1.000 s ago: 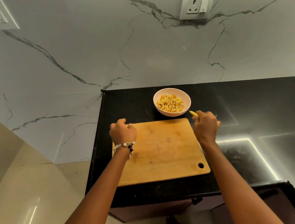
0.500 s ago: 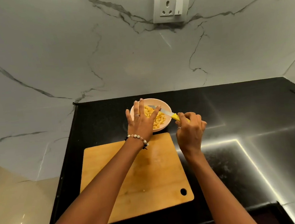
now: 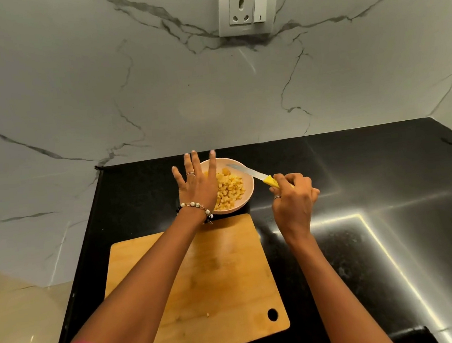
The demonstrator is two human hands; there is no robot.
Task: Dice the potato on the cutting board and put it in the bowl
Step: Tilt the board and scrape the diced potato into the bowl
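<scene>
Wood, polished stone and smooth plastic

The cutting board (image 3: 223, 275) is seen to be pale wood with a matt, faintly marked face. The desk (image 3: 384, 179) is formed of black polished stone, glossy enough for light strips to be mirrored. The wall (image 3: 102, 86) is clad in smooth white marble with grey veins. The bowl (image 3: 248, 194) looks smooth and pale pink. The knife (image 3: 255, 174) is fitted with a metal blade and yellow plastic handle. The socket plate (image 3: 248, 6) is smooth white plastic.
</scene>
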